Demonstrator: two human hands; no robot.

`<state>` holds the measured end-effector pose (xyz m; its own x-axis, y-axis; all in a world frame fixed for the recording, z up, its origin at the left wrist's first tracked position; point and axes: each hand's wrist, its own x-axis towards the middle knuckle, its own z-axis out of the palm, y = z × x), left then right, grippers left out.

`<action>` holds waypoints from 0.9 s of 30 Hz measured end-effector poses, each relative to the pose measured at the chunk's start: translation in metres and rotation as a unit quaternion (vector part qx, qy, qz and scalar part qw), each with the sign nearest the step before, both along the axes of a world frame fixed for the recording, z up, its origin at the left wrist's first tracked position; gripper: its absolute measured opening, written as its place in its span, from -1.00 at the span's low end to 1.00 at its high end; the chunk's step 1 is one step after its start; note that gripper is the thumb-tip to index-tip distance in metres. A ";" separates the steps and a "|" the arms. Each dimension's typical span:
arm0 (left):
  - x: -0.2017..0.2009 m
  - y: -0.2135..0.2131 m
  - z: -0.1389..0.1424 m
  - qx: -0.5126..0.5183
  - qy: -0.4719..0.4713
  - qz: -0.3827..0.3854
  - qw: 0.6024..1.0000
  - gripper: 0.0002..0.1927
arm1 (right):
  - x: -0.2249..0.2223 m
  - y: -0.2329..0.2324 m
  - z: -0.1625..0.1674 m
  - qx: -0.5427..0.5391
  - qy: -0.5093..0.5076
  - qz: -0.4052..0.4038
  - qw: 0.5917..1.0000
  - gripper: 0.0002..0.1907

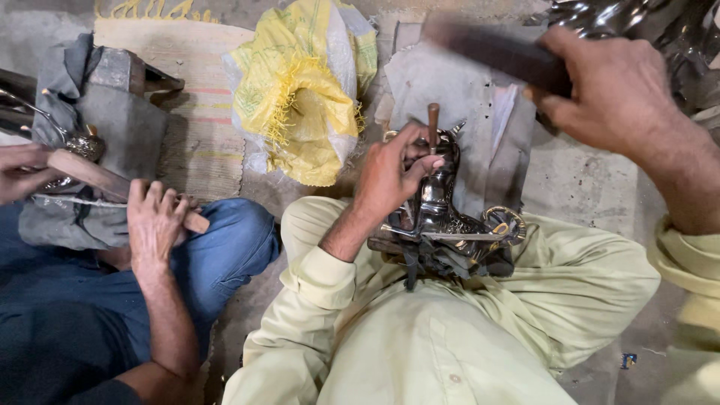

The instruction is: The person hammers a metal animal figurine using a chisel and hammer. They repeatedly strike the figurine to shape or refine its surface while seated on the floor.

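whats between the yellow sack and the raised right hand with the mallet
In the head view, a grey cloth on the floor spans the stretch between the yellow sack and the right hand; the punch held by the left hand rises there.

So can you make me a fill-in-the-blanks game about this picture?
1. The left hand holds a thin punch against a shiny ____ figure.
2. The right hand is raised, gripping a ____.
3. The crumpled sack on the floor is mostly ____.
4. The co-worker's trousers are ____.

Missing words: metal; hammer; yellow; blue
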<state>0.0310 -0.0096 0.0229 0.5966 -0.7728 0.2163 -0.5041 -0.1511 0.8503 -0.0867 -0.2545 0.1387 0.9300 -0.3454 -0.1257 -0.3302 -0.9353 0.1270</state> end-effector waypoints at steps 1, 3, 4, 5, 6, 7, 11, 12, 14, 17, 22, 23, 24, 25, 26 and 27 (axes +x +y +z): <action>-0.001 0.001 0.001 0.016 0.022 0.007 1.000 -0.63 | 0.002 0.001 0.002 0.020 -0.014 0.006 1.000 -0.49; -0.003 0.003 0.002 0.015 0.038 0.020 0.999 -0.64 | 0.005 0.003 0.004 0.000 -0.014 0.038 0.999 -0.50; -0.003 0.004 0.002 -0.003 0.030 0.020 0.999 -0.64 | 0.006 0.005 0.004 -0.043 -0.003 0.058 0.997 -0.54; -0.004 0.004 0.002 -0.021 0.023 0.018 0.999 -0.64 | 0.007 0.005 0.006 -0.086 0.010 0.076 0.993 -0.58; -0.004 0.004 0.001 -0.013 0.025 0.019 0.999 -0.65 | 0.007 0.006 0.007 -0.050 -0.022 0.062 0.997 -0.57; -0.003 0.005 0.000 -0.004 0.029 0.022 0.999 -0.66 | 0.008 0.007 0.009 -0.014 -0.054 0.050 0.997 -0.56; -0.006 0.004 -0.007 -0.035 0.033 0.035 0.998 -0.67 | 0.008 0.013 0.013 -0.073 0.055 0.068 0.993 -0.56; -0.006 0.002 -0.009 -0.044 0.043 0.036 0.997 -0.68 | 0.006 0.014 0.015 -0.071 -0.001 0.083 0.994 -0.57; -0.009 0.002 -0.013 -0.062 0.068 0.045 0.995 -0.70 | 0.005 0.017 0.019 -0.065 -0.109 0.120 0.985 -0.60; -0.016 0.004 -0.015 -0.039 0.034 0.089 0.995 -0.69 | 0.007 0.021 0.023 -0.004 -0.171 0.089 0.981 -0.65; -0.013 0.002 -0.006 -0.037 0.012 0.056 0.998 -0.68 | 0.008 0.018 0.021 -0.077 -0.036 0.083 0.993 -0.62; -0.010 0.001 -0.003 -0.023 0.018 0.051 0.998 -0.67 | 0.008 0.015 0.020 -0.063 -0.025 0.058 0.996 -0.62; -0.009 0.001 -0.001 0.006 0.023 0.049 0.999 -0.65 | 0.007 0.013 0.018 -0.081 0.005 0.059 0.995 -0.60; -0.008 0.001 0.001 0.037 0.027 0.045 0.998 -0.62 | 0.003 0.012 0.016 -0.097 0.036 0.059 0.993 -0.57; -0.005 0.000 0.003 0.066 0.029 0.038 0.997 -0.60 | -0.001 0.009 0.014 -0.115 0.064 0.056 0.990 -0.55; -0.002 -0.002 0.005 0.051 0.016 0.017 0.998 -0.60 | -0.003 0.005 0.013 -0.091 0.016 0.050 0.994 -0.56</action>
